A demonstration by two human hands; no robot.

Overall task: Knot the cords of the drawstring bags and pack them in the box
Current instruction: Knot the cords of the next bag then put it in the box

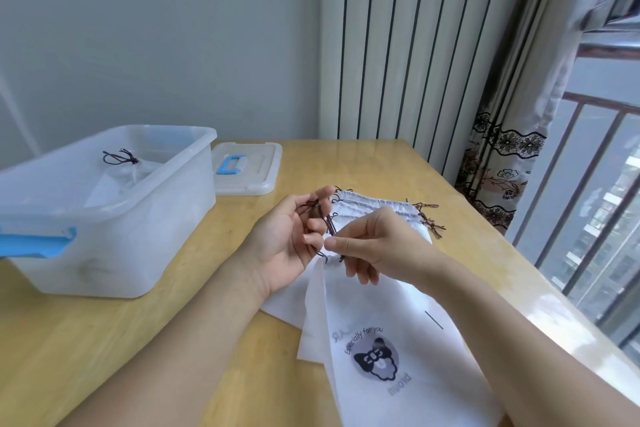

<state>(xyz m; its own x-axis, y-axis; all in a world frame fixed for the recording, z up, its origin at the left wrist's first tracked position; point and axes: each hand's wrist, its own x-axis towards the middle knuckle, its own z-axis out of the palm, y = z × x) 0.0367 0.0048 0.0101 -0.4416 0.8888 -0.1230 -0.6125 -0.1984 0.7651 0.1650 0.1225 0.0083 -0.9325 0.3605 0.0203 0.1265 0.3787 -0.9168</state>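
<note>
A white drawstring bag (pixel 377 340) with a printed dark emblem is lifted above the wooden table (pixel 138 340), its gathered mouth held up between both hands. My left hand (pixel 287 239) pinches the dark brown cords (pixel 329 224) between its fingertips, palm facing me. My right hand (pixel 374 243) pinches the gathered mouth of the bag just below the cords. More white bags (pixel 377 206) lie flat behind the hands, their brown cord ends sticking out to the right. A translucent plastic box (pixel 138 218) at the left holds one knotted bag (pixel 128 170).
The box's lid (pixel 247 166) with a blue handle lies flat behind the box, near the wall. A blue latch (pixel 38 241) juts from the box's near end. A curtain and a window with railing border the table's right edge.
</note>
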